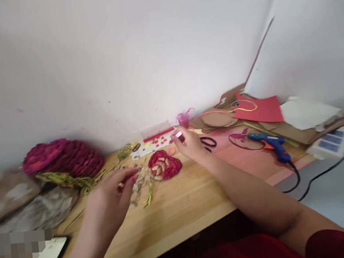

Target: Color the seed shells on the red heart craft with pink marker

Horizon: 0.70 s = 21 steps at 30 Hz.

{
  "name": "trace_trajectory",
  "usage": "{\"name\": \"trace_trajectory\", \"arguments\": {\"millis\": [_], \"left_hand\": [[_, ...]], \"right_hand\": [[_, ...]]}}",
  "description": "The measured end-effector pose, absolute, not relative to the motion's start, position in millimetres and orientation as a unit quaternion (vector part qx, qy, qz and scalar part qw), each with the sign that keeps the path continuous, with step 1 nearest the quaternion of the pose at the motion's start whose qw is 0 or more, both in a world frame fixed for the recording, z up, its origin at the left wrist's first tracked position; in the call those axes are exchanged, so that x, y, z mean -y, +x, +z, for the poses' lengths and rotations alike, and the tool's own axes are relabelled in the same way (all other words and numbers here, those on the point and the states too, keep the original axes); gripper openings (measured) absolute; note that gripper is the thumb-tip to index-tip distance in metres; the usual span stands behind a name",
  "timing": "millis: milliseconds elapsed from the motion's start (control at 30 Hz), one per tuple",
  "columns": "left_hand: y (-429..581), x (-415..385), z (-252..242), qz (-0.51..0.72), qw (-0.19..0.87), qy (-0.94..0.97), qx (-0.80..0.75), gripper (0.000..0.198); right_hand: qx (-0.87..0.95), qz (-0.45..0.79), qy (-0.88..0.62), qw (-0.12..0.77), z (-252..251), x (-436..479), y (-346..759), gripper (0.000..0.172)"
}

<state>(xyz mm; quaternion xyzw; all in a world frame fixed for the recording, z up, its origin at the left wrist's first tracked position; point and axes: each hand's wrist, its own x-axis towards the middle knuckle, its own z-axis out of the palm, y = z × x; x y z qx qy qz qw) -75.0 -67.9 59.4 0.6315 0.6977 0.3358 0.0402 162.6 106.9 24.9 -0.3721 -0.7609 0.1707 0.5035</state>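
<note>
Right hand (189,143) pinches a small white piece (179,134) over the desk (179,208), just behind the red heart (164,164) (shells on it). Left hand (111,196) hovers by the loose shells (140,182), fingers curled, maybe pinching something small, too blurred to tell.

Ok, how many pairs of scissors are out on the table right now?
1. The black-handled scissors lie just beyond the right hand, left of the blue glue gun. Others may be hidden under the cardboard.
</note>
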Motion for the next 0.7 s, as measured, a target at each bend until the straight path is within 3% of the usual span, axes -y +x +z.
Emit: {"name": "trace_trajectory", "arguments": {"millis": [167, 400, 600, 700], "left_hand": [[-66.0, 53.5, 53.6, 0.173, 0.121, 0.586, -0.783, 0.019], [-47.9, 27.4, 35.5, 0.089, 0.123, 0.599, -0.786, 0.016], [-46.8, 24.6, 33.1, 0.126, 0.105, 0.606, -0.778, 0.012], [-45.1, 26.9, 36.7, 0.219, 0.174, 0.569, -0.773, 0.013]], "right_hand": [[0.755, 0.169, -0.367, 0.517, 23.4, -108.1, 160.8, 0.016], [0.755, 0.148, -0.374, 0.518, 24.4, -106.8, 160.9, 0.011], [0.756, 0.159, -0.366, 0.519, 25.6, -106.2, 160.5, 0.014], [0.749, 0.158, -0.370, 0.526, 27.3, -105.6, 160.2, 0.016]]}}
